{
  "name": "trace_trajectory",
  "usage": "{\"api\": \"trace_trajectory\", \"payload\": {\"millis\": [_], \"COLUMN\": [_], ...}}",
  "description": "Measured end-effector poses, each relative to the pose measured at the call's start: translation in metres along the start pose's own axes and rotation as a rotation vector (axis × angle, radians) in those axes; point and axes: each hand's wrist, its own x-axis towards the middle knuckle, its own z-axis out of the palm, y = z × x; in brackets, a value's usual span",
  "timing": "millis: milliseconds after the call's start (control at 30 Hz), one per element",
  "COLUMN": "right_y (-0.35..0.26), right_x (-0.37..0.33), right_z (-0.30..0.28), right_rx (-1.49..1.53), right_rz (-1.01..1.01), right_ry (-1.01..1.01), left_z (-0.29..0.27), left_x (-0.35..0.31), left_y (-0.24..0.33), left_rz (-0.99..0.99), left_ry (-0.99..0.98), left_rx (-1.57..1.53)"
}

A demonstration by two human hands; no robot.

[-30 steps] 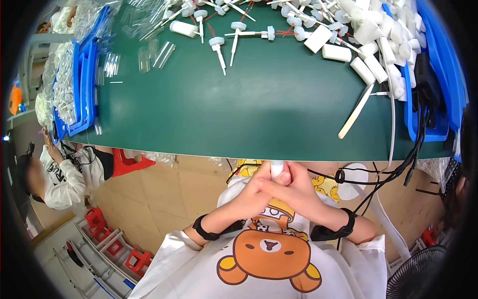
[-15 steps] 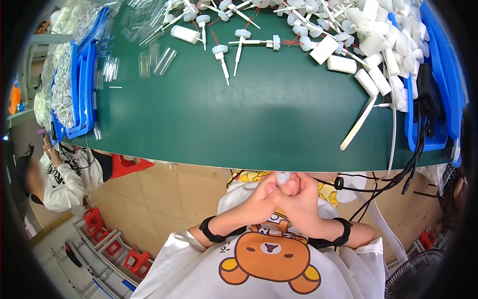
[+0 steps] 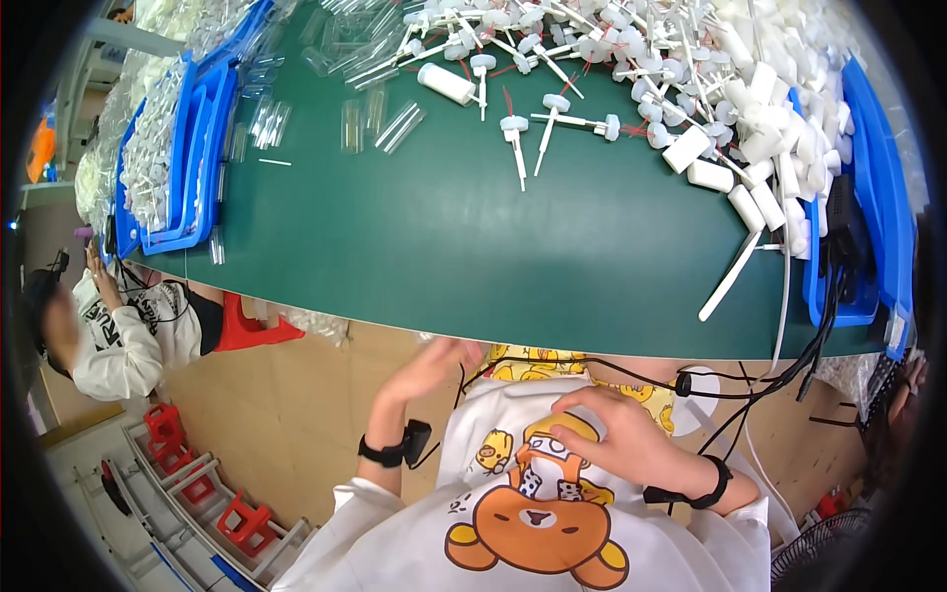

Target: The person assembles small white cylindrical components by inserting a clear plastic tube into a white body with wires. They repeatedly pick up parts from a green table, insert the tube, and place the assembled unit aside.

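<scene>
My left hand (image 3: 426,372) is lifted just below the near edge of the green table (image 3: 444,257), blurred, with the fingers stretched out and nothing seen in it. My right hand (image 3: 614,436) rests against my white bear-print shirt (image 3: 533,523), fingers loosely apart and holding nothing. Both wrists wear black bands. White plastic pump heads with thin stems (image 3: 518,138) lie scattered at the far middle of the table. A pile of small white bottles (image 3: 779,138) lies at the far right, well beyond both hands.
Blue trays (image 3: 187,158) with clear bagged parts line the table's left; another blue tray (image 3: 878,197) runs along the right. Clear tubes (image 3: 380,113) lie far left of centre. Black cables (image 3: 789,365) hang off the right edge. A seated person (image 3: 118,331) and red stools (image 3: 168,434) are at left.
My hands were clasped together around a small white piece at my chest. They have parted: the left swung up and left toward the table edge, the right stayed on the shirt.
</scene>
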Motion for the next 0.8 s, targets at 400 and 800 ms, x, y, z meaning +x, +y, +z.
{"api": "trace_trajectory", "payload": {"millis": [400, 800], "right_y": [-0.013, -0.078], "right_x": [0.004, 0.022], "right_z": [0.004, -0.045], "right_rx": [-0.081, -0.32], "right_rz": [-0.102, -0.404], "right_ry": [0.019, 0.022], "left_z": [-0.036, -0.01], "left_x": [0.084, 0.016], "left_y": [-0.256, -0.057], "left_rz": [-0.175, -0.659], "left_ry": [0.247, 0.321], "left_rx": [1.195, 1.167]}}
